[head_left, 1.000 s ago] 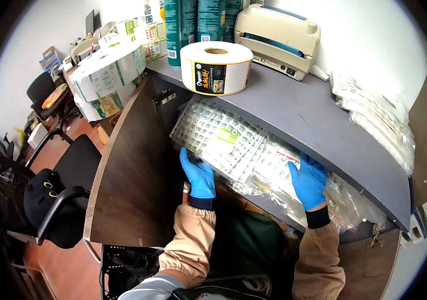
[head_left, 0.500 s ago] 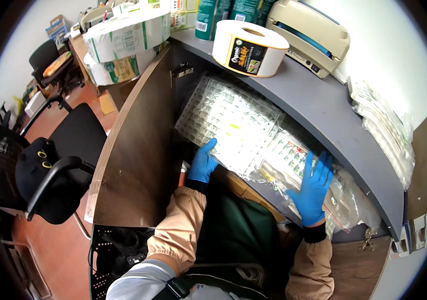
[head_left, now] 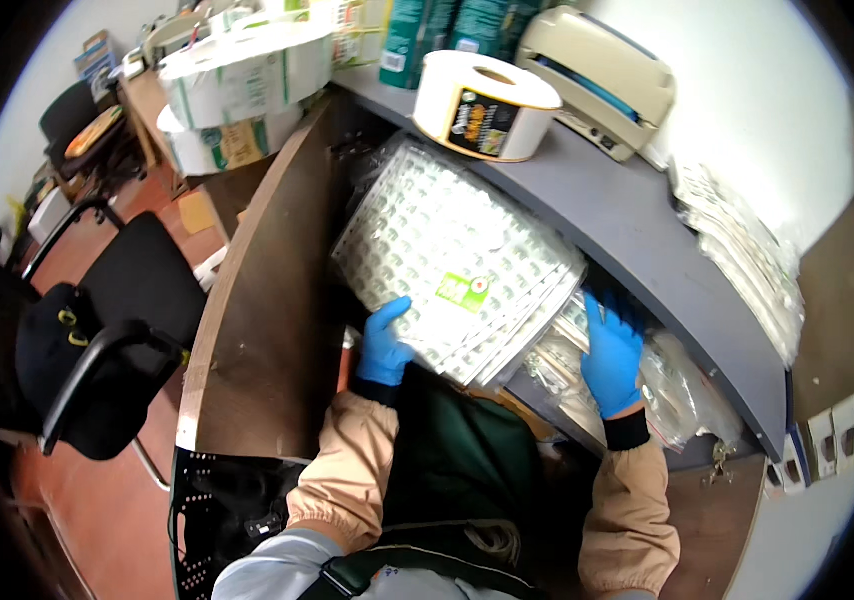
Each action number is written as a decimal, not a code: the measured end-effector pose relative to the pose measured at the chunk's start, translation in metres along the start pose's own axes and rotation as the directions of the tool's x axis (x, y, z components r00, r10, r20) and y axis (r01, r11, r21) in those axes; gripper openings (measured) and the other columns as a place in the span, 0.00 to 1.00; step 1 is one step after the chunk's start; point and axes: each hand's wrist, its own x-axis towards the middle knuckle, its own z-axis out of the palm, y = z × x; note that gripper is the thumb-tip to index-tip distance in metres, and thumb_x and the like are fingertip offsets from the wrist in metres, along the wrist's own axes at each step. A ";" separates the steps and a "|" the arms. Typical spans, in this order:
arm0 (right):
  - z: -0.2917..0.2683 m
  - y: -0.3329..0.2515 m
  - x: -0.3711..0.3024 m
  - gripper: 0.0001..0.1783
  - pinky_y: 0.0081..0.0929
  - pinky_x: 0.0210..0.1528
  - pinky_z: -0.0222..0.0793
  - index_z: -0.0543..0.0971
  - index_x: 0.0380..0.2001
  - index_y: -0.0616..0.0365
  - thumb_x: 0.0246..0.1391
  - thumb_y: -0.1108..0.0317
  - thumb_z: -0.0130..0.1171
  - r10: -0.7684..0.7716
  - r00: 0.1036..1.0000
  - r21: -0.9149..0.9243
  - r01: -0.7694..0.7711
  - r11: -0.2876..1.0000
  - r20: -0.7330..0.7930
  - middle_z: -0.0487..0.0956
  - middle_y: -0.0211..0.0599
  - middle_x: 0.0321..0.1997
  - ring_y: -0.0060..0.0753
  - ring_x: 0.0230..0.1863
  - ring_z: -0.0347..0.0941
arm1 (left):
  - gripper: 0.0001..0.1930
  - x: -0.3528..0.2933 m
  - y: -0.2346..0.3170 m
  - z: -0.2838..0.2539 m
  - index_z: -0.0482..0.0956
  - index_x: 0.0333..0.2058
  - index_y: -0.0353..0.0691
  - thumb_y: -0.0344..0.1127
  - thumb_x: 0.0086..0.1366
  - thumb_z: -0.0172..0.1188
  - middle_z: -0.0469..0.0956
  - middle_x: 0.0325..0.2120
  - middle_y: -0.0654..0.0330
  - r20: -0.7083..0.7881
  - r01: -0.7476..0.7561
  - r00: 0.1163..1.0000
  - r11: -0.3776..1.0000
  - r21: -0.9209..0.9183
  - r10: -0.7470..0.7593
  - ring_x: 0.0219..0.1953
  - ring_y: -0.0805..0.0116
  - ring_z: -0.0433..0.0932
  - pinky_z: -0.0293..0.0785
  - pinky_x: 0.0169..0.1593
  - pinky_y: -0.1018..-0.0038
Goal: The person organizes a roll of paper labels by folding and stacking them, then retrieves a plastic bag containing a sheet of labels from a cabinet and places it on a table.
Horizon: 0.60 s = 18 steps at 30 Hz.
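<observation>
A stack of printed label sheets [head_left: 427, 235] in clear plastic, with a green sticker [head_left: 464, 290], tilts out of the cabinet opening. My left hand [head_left: 384, 342], in a blue glove, grips its lower left edge. The thumb lies on top and the other fingers are hidden below. My right hand [head_left: 610, 350], also gloved in blue, reaches in beside the stack's right end. Its fingers are stretched out over the clear plastic packages [head_left: 559, 372], the tips in shadow. Crumpled clear plastic bags [head_left: 687, 400] lie to the right of that hand.
Above the opening, a grey counter [head_left: 637, 240] carries a label roll [head_left: 487, 105] and a beige printer [head_left: 597, 75]. A brown cabinet panel [head_left: 262, 290] stands at the left. Beyond it are a black chair [head_left: 142, 290] and large white rolls [head_left: 247, 85]. Keys [head_left: 720, 455] hang at the lower right.
The label stack has come nearer and covers more of the packages beside it. My left hand, gripping its edge, moved slightly down and left. My right hand slid deeper under the counter.
</observation>
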 end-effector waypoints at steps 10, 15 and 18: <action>-0.056 0.000 -0.068 0.22 0.28 0.34 0.72 0.74 0.44 0.62 0.51 0.59 0.66 0.409 0.911 0.524 -0.369 0.768 0.042 0.74 0.44 0.36 0.37 0.33 0.71 | 0.30 -0.155 0.024 -0.087 0.66 0.56 0.27 0.26 0.51 0.50 0.73 0.49 0.40 -0.177 0.428 0.893 0.902 0.052 -0.414 0.51 0.45 0.75 0.73 0.56 0.53; 0.004 0.022 -0.064 0.21 0.28 0.42 0.73 0.73 0.47 0.61 0.60 0.55 0.56 0.468 0.737 0.865 -0.482 -0.141 0.488 0.73 0.45 0.44 0.29 0.40 0.71 | 0.31 -0.188 0.037 -0.083 0.64 0.57 0.25 0.26 0.51 0.50 0.72 0.51 0.39 0.017 0.617 0.770 0.737 -0.275 -0.638 0.52 0.44 0.74 0.70 0.58 0.52; 0.025 0.034 -0.030 0.25 0.31 0.52 0.68 0.72 0.52 0.59 0.61 0.51 0.53 0.263 0.769 0.749 -0.383 -0.540 0.582 0.73 0.45 0.53 0.33 0.50 0.69 | 0.31 -0.185 0.038 -0.079 0.63 0.57 0.23 0.27 0.51 0.51 0.72 0.51 0.38 -0.043 0.582 0.796 0.784 -0.215 -0.603 0.52 0.43 0.74 0.69 0.59 0.51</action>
